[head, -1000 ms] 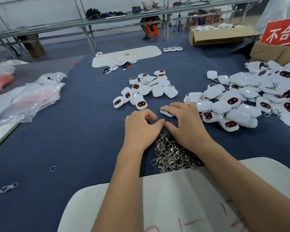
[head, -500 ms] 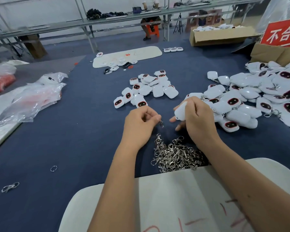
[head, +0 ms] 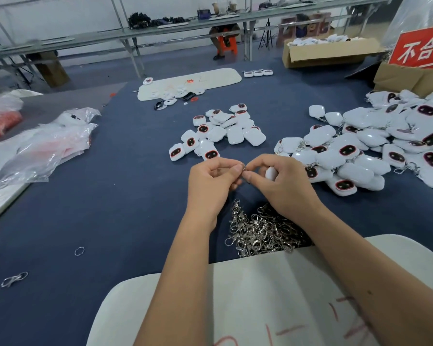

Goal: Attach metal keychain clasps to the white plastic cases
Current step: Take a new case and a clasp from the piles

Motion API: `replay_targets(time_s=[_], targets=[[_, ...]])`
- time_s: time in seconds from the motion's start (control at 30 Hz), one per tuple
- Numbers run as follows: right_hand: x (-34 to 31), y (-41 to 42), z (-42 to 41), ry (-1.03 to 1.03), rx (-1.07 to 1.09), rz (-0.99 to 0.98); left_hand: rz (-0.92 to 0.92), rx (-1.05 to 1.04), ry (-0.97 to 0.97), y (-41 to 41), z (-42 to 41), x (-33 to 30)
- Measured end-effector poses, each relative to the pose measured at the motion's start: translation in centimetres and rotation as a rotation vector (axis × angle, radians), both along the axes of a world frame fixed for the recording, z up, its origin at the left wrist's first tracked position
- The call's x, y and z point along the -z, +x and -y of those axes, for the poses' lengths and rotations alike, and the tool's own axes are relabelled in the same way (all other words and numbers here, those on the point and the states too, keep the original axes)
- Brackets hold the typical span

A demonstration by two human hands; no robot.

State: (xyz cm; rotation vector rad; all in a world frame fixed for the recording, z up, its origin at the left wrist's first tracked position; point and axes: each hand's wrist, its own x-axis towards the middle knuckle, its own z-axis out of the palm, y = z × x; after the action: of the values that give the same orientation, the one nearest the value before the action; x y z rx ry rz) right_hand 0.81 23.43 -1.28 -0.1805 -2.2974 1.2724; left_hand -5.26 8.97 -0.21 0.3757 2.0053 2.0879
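In the head view, both hands meet just above the blue table [head: 110,208], near the middle of the scene. The left hand [head: 210,182] has its fingers curled in, thumb and forefinger pinching a small metal clasp [head: 244,168] at its ring end. The right hand [head: 283,182] is curled round a white case [head: 271,174], of which only a sliver shows between the fingers, while its fingertips close on the same clasp. The loop on the case is hidden, so whether the ring has caught it cannot be told. Directly nearer, between the forearms, lies the heap of loose clasps [head: 263,231], touching the far edge of a white board [head: 273,295]. Farther off sits a small pile of bare cases [head: 220,133]; to the right spreads a larger pile of cases with clasps fitted [head: 375,148]. To do this step well, I judge the right hand should hold the case steady with its loop turned toward the left hand, and the ring should be opened only enough to slip over the loop, then checked that it has snapped closed before the case goes to the right pile.
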Motion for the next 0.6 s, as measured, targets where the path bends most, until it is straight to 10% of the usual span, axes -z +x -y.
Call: replay_targets(time_s=[0.6], targets=[[0.01,-0.19,-0.50,-0.081,-0.024,-0.015,-0.095,0.004,-0.049,-0.13,0.10,0.34]])
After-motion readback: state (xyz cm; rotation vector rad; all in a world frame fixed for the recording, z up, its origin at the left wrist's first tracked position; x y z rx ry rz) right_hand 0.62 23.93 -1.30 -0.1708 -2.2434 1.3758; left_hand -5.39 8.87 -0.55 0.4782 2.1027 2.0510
